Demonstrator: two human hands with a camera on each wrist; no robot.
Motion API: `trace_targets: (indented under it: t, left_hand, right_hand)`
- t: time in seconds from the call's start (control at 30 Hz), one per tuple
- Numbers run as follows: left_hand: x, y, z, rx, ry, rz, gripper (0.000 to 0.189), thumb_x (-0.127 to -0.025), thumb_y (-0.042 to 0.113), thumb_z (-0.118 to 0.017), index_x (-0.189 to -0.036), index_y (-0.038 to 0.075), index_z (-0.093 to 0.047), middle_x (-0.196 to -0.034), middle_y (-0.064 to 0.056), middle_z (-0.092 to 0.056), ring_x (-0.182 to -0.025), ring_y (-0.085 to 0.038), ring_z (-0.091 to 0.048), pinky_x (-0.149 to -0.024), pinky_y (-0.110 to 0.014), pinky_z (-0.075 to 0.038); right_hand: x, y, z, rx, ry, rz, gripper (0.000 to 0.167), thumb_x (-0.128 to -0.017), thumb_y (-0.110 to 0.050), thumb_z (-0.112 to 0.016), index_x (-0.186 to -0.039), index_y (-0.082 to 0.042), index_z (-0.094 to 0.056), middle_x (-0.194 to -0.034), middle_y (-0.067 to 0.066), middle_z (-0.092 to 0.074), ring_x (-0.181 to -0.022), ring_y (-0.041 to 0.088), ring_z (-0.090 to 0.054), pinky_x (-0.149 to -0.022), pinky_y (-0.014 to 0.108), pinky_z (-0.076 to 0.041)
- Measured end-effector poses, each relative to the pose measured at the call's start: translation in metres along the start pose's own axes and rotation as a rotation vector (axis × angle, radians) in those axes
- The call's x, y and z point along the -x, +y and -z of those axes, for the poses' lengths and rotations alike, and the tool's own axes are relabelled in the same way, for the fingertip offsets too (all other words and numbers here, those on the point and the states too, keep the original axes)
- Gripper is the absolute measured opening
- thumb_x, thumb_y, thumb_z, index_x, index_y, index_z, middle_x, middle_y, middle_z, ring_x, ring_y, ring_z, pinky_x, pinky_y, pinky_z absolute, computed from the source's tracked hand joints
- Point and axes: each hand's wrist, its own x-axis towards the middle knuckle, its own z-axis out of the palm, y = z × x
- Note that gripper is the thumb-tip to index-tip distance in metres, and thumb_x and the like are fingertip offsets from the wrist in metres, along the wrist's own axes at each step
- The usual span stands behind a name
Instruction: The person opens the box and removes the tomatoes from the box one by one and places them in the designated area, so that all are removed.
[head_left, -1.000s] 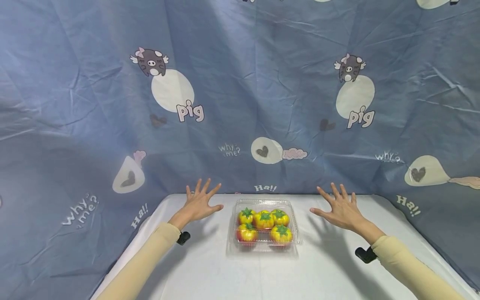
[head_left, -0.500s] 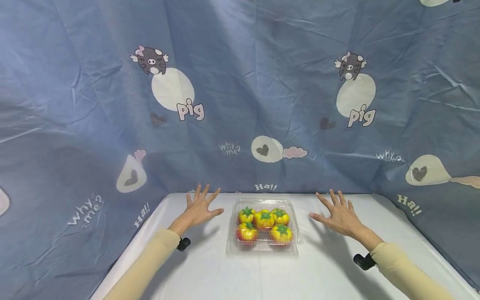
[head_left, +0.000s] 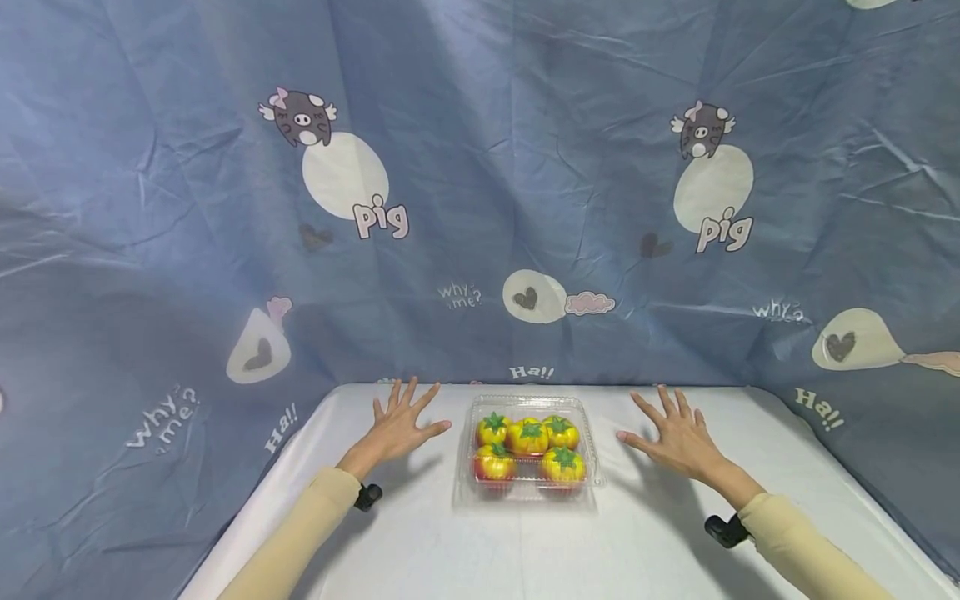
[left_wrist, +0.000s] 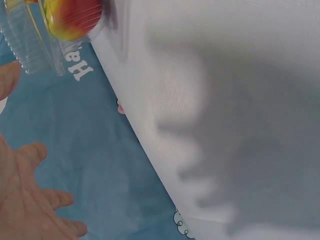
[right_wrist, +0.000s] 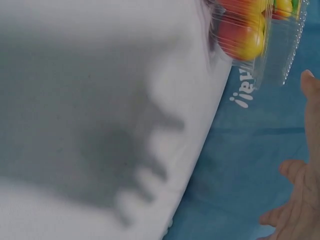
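Observation:
A clear plastic clamshell box (head_left: 528, 492) sits on the white-covered table, its ridged lid over several yellow-and-red tomato-like fruits (head_left: 528, 438) with green star-shaped tops. To its left my left hand (head_left: 397, 429) hovers with fingers spread and holds nothing. On the other side my right hand (head_left: 681, 437) is spread the same way, also apart from the box. The left wrist view has part of the box (left_wrist: 37, 45) at its top left and the left hand (left_wrist: 25, 200) below it. In the right wrist view the box (right_wrist: 272, 50) is at top right, above the right hand (right_wrist: 305, 195).
White cloth (head_left: 525, 554) covers the table, with shadows of both hands falling on it. Behind the far edge hangs a blue curtain (head_left: 465, 167) printed with pigs and lettering. A small black device (head_left: 726, 531) sits at the right wrist, and another (head_left: 367, 497) at the left.
Both hands have lowered slightly towards the table, fingers still spread. The box and the fruits stay where they were.

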Motion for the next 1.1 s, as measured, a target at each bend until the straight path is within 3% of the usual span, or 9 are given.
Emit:
trace_targets:
  t: [0.33, 0.57, 0.7, 0.9, 1.1]
  left_hand:
    - [0.002, 0.0, 0.003, -0.016, 0.019, -0.003, 0.084, -0.084, 0.077, -0.042, -0.153, 0.038, -0.015, -0.162, -0.011, 0.0, -0.148, -0.039, 0.012, -0.106, -0.075, 0.009]
    - [0.013, 0.008, -0.009, 0.037, 0.017, -0.031, 0.077, -0.09, 0.065, -0.047, -0.153, 0.031, -0.022, -0.161, -0.016, -0.009, -0.148, -0.043, -0.002, -0.109, -0.074, -0.002]
    - [0.022, 0.015, -0.019, 0.111, 0.02, -0.045, 0.073, -0.092, 0.06, -0.048, -0.153, 0.028, -0.024, -0.16, -0.017, -0.015, -0.147, -0.042, -0.01, -0.111, -0.07, -0.012]
    - [0.033, 0.029, -0.031, 0.328, 0.057, -0.043, 0.062, -0.096, 0.048, -0.051, -0.148, 0.015, -0.04, -0.154, -0.02, -0.031, -0.142, -0.042, -0.028, -0.11, -0.064, -0.026]
    - [0.037, 0.044, -0.041, 0.503, 0.075, -0.035, 0.045, -0.098, 0.038, -0.052, -0.128, 0.006, -0.06, -0.137, -0.02, -0.052, -0.125, -0.04, -0.05, -0.102, -0.055, -0.043]
  right_hand:
    - [0.0, 0.002, 0.001, -0.006, -0.008, -0.002, 0.084, -0.084, -0.069, -0.053, -0.151, -0.024, -0.032, -0.154, 0.032, -0.017, -0.14, 0.057, -0.011, -0.102, 0.078, -0.015]
    - [0.007, -0.005, -0.011, -0.029, 0.023, 0.034, 0.079, -0.085, -0.065, -0.055, -0.146, -0.017, -0.042, -0.149, 0.034, -0.028, -0.137, 0.058, -0.021, -0.1, 0.076, -0.025]
    - [0.013, -0.014, -0.018, -0.075, 0.056, 0.045, 0.073, -0.086, -0.061, -0.057, -0.141, -0.014, -0.048, -0.147, 0.034, -0.034, -0.131, 0.059, -0.031, -0.092, 0.074, -0.035]
    - [0.021, -0.031, -0.024, -0.227, 0.054, 0.007, 0.066, -0.09, -0.056, -0.056, -0.135, -0.009, -0.054, -0.141, 0.029, -0.044, -0.125, 0.054, -0.044, -0.089, 0.07, -0.042]
    - [0.023, -0.048, -0.03, -0.39, 0.069, -0.057, 0.055, -0.091, -0.047, -0.06, -0.122, -0.002, -0.064, -0.115, 0.018, -0.064, -0.098, 0.034, -0.065, -0.078, 0.046, -0.055]
